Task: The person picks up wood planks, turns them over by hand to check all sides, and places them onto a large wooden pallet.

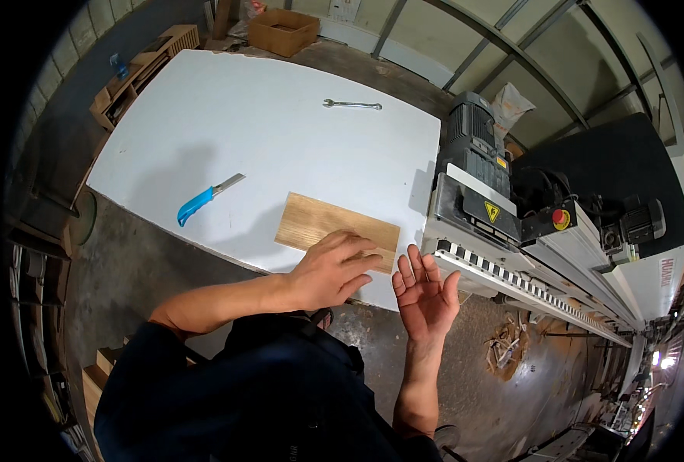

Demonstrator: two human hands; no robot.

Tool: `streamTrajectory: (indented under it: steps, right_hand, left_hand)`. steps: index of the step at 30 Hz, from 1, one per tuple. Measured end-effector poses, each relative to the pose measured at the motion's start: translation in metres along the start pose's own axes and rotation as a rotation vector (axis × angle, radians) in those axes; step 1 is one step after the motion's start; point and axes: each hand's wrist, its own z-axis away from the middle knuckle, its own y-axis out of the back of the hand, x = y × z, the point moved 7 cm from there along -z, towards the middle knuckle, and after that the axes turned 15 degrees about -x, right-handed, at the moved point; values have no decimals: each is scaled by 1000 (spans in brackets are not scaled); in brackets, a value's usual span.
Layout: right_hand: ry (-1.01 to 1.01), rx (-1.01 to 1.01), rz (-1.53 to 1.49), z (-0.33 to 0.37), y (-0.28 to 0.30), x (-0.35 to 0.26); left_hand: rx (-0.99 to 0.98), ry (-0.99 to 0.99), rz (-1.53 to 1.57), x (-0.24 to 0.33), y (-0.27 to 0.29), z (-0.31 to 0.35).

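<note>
A wooden board (311, 219) lies flat near the front edge of the white table, its grain running along its length. My left hand (334, 268) is over the board's near edge, fingers apart and pointing right; whether it touches the wood I cannot tell. To the right of it my right hand (425, 296) is raised palm up beside the board's right end, fingers spread and holding nothing. Left of the board rests a utility knife (201, 205) with a blue handle and its blade out. Farther back lies a steel wrench (353, 105).
The white table (265, 115) fills the middle. At its right stands a machine with a grey motor (477, 131), a red stop button (561, 219) and a long toothed rail (511, 281). A cardboard box (283, 32) is on the floor behind; scraps (506, 346) lie at right.
</note>
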Motion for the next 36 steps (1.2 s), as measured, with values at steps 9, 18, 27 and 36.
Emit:
streamTrajectory:
  steps: [9,18,27,36]
  right_hand:
    - [-51,-9,10,2,5,13]
    - [-69,336,2011,26,134,26]
    - [8,332,2327,35,126,57]
    - [39,404,2250,36,127,54]
  left_hand:
    - [-46,149,273,-17,-19,-1]
    - [-224,375,-173,-124,-79,50]
    - [-108,483,-290,-178,-80,91]
    - [-91,541,-323,-180,-81,92]
